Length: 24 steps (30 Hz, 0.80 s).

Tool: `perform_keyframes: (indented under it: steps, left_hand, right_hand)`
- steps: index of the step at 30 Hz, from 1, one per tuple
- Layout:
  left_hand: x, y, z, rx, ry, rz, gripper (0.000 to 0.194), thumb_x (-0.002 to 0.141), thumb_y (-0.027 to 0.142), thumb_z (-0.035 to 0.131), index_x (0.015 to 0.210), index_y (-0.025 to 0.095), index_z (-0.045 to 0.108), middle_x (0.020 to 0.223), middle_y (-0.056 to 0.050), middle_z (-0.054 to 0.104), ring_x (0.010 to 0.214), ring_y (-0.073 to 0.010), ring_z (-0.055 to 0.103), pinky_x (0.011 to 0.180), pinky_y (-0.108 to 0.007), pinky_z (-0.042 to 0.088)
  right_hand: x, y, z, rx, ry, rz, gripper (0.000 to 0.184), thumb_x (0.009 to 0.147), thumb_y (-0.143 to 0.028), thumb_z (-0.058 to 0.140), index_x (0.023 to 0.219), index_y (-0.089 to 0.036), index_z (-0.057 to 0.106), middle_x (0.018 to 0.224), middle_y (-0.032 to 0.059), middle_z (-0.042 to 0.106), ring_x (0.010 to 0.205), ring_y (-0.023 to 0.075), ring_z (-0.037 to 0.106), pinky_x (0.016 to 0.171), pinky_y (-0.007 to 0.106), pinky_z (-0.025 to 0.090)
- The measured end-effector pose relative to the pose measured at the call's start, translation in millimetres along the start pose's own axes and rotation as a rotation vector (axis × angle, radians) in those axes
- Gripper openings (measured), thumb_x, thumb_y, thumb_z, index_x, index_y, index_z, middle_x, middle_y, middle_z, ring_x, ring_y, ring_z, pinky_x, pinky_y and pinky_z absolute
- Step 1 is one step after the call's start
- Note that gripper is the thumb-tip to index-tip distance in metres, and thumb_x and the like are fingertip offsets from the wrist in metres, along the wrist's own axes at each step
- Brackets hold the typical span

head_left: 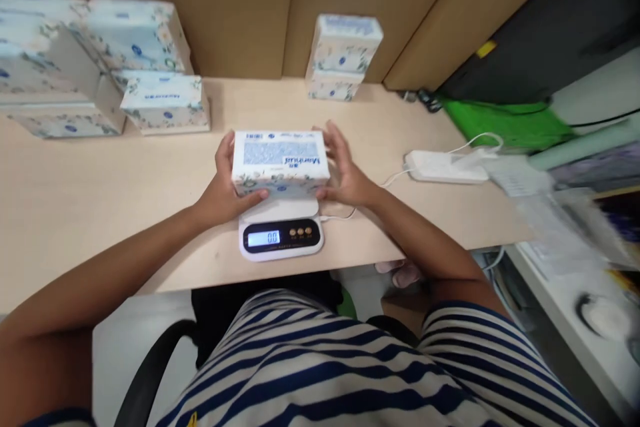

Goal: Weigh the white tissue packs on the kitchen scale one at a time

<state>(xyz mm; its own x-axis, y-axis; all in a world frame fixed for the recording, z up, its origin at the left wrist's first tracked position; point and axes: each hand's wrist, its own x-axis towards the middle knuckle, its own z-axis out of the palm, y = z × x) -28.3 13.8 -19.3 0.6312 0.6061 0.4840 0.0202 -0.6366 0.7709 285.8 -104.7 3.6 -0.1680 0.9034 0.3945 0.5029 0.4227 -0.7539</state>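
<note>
A white and blue pack of tissues (281, 159) with a floral print is between my two hands, over a white digital kitchen scale (281, 240). My left hand (225, 187) grips the pack's left end, thumb along its near side. At the right end, my right hand (345, 170) holds it with the thumb low and the fingers up along the side. The lit display reads 0.0. Most of the weighing plate is hidden under the pack, and I cannot tell whether the two touch.
Stacked tissue packs (135, 47) stand at the back left, and two more packs (343, 53) at the back centre. Cardboard panels (200, 7) line the rear. To the right lie a white power strip (445, 167) with cables and a green sheet (505, 121).
</note>
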Motion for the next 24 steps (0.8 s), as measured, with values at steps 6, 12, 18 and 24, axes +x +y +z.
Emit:
perform_keyframes:
  steps: [6, 12, 18, 24]
  left_hand:
    - [-4, -2, -13.7, 0.071, 0.0, 0.015, 0.129, 0.081, 0.071, 0.089, 0.175, 0.035, 0.008, 0.178, -0.022, 0.033, 0.161, -0.0467, 0.048, 0.129, -0.067, 0.051]
    - [-2, 5, -13.2, 0.189, 0.02, -0.158, 0.114, 0.091, 0.076, 0.074, 0.175, 0.029, 0.012, 0.185, -0.022, 0.02, 0.172, -0.047, 0.029, 0.136, -0.075, 0.037]
    - [3, 4, -9.5, 0.106, 0.014, -0.285, 0.093, 0.103, 0.078, 0.048, 0.171, 0.022, 0.02, 0.181, -0.024, 0.027, 0.17, -0.0419, 0.034, 0.137, -0.071, 0.036]
    - [3, 5, -10.1, 0.053, 0.054, -0.376, 0.088, 0.105, 0.08, 0.042, 0.168, 0.022, 0.021, 0.178, -0.026, 0.027, 0.168, -0.0399, 0.036, 0.138, -0.071, 0.032]
  right_hand:
    - [42, -12, 7, 0.189, -0.092, 0.073, 0.144, 0.063, -0.07, 0.101, 0.176, -0.033, 0.019, 0.173, 0.0162, 0.044, 0.157, 0.0391, 0.051, 0.136, 0.061, 0.04]
    - [82, 36, -55, 0.144, 0.28, 0.262, 0.144, 0.051, -0.079, 0.1, 0.17, -0.031, 0.034, 0.169, 0.0164, 0.048, 0.157, 0.0407, 0.05, 0.135, 0.061, 0.042]
    - [93, 93, -107, 0.078, 0.352, 0.44, 0.153, 0.047, -0.072, 0.101, 0.176, -0.026, 0.034, 0.166, 0.0194, 0.056, 0.151, 0.0408, 0.057, 0.131, 0.062, 0.047]
    - [80, 116, -111, -0.149, 0.362, 0.457, 0.104, 0.083, -0.062, 0.086, 0.169, -0.019, 0.047, 0.169, 0.0207, 0.055, 0.147, 0.0359, 0.063, 0.124, 0.059, 0.055]
